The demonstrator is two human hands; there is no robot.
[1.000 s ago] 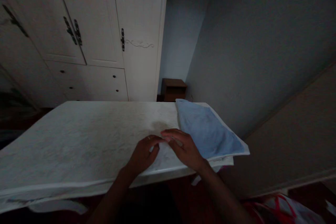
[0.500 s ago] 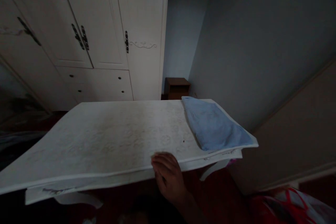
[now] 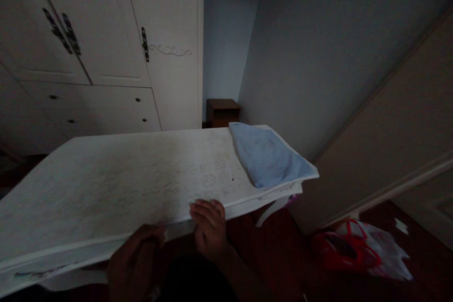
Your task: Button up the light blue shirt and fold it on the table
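A white table [image 3: 116, 174] with a patterned, smudged top stretches across the middle. My right hand [image 3: 212, 229] has its bent fingers over the front edge, with the thumb lower down, so the hand is closed on that edge. To its left, my left hand [image 3: 136, 257] is dark and a little blurred. Its fingers are curled in close to the same edge, and what they hold, if anything, is hidden. A folded light blue cloth [image 3: 271, 155] lies at the table's right end. A small dark speck [image 3: 232, 179] sits on the top beside it.
A white wardrobe [image 3: 170, 85] with dark handles stands behind the table. A small brown cabinet [image 3: 222, 104] is in the far corner, next to the grey wall [image 3: 300, 56]. A red bag [image 3: 339, 252] and a clear plastic bag [image 3: 389, 255] lie on the dark red floor, lower right.
My left hand has come into view at the table's front edge. The view has swung to the right, showing more of the bags. My right hand stays at the edge.
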